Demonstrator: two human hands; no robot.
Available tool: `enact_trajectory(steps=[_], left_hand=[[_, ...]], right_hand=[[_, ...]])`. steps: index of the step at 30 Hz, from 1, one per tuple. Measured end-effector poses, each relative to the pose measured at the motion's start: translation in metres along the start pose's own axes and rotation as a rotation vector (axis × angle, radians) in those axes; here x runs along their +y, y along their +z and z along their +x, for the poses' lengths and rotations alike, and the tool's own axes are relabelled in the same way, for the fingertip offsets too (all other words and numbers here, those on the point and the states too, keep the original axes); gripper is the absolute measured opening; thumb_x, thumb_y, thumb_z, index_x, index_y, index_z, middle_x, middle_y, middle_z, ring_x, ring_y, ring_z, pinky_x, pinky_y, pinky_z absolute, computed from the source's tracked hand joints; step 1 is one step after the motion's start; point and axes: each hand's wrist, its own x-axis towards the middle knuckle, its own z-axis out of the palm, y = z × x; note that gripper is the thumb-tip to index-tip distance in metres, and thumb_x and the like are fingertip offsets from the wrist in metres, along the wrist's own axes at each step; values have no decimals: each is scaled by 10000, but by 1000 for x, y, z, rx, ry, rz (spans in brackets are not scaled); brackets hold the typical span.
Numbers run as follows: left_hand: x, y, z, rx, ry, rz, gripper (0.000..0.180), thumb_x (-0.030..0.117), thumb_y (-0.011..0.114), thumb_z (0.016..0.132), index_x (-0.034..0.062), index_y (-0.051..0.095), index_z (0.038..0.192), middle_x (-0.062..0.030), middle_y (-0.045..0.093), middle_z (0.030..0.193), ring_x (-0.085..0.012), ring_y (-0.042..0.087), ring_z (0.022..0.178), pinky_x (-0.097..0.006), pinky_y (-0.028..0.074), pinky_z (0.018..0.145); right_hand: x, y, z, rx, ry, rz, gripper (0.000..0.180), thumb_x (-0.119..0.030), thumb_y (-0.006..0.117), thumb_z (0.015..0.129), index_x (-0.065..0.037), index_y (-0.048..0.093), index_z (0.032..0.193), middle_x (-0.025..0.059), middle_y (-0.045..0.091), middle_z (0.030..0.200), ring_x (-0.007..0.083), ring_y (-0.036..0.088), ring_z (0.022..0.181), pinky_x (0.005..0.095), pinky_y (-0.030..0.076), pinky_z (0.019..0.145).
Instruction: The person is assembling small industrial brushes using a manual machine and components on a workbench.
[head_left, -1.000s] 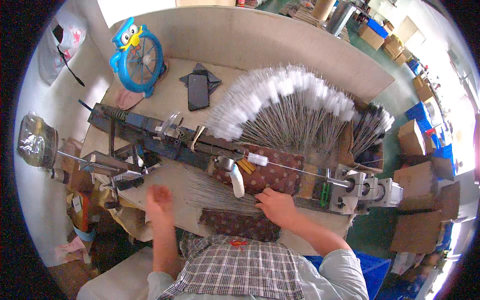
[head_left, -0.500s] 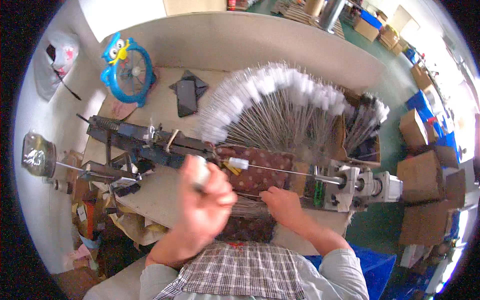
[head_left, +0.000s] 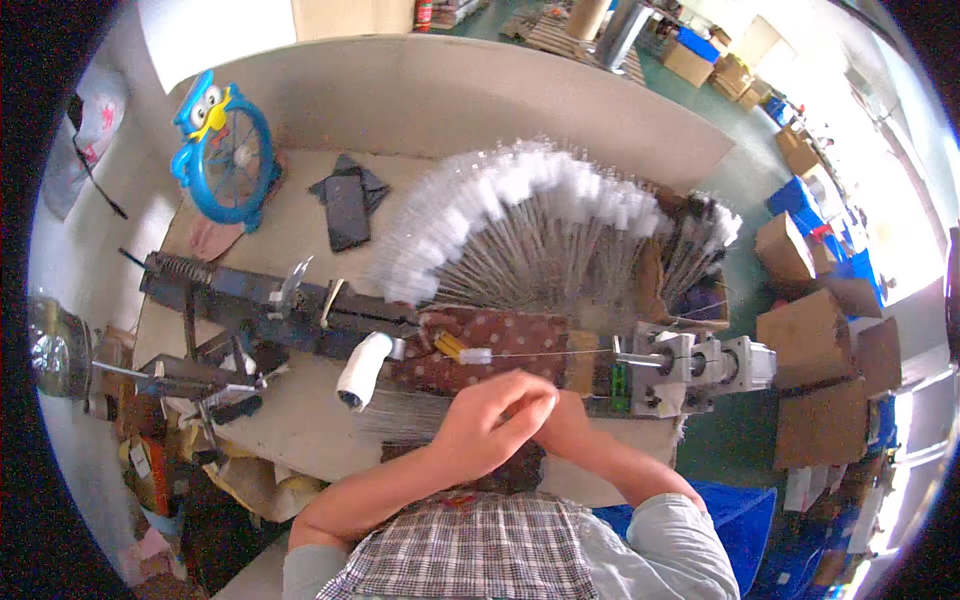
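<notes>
My left hand [head_left: 495, 422] is closed in front of the machine, its fingers curled toward my right hand; anything inside the fingers is hidden. Partly behind it is my right hand [head_left: 568, 424], its fingers covered by the left. Beyond them a thin wire brush [head_left: 476, 356] with a white bristle tip stretches level to the clamp at the right. A white-wrapped lever handle [head_left: 364, 372] stands tilted to the left of my hands, untouched. Loose thin wires [head_left: 405, 415] lie beside my left wrist, at the near edge of the brown dotted cloth [head_left: 520, 332].
A wide fan of white-tipped wire brushes [head_left: 540, 230] spreads behind the cloth. At right stands a metal motor unit [head_left: 690, 362]; at left runs a dark machine rail [head_left: 250, 300]. A phone [head_left: 347, 212] and a blue toy-shaped fan [head_left: 230, 160] sit at the back.
My left hand has let go of the white-wrapped handle and moved right to meet my right hand. The handle now leans toward me. The whole view has shifted slightly.
</notes>
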Motion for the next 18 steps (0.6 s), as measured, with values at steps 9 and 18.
enact_trajectory(steps=[9,18], left_hand=[[-42,60,105,-42,477,1209,80,130,574,715,87,608,772,-37,593,736,-197,577,794,-347,445,717],[-53,8,161,15,751,1652,235,146,554,737,77,657,937,-102,597,1063,-252,442,1199,-464,213,1090]], right_hand=[[24,8,-13,41,-31,-74,292,-100,483,825,-66,556,1106,162,572,1082,348,593,875,451,487,711],[11,-23,-14,20,-99,-24,168,-78,489,791,-17,560,930,182,559,897,334,632,739,437,533,586]])
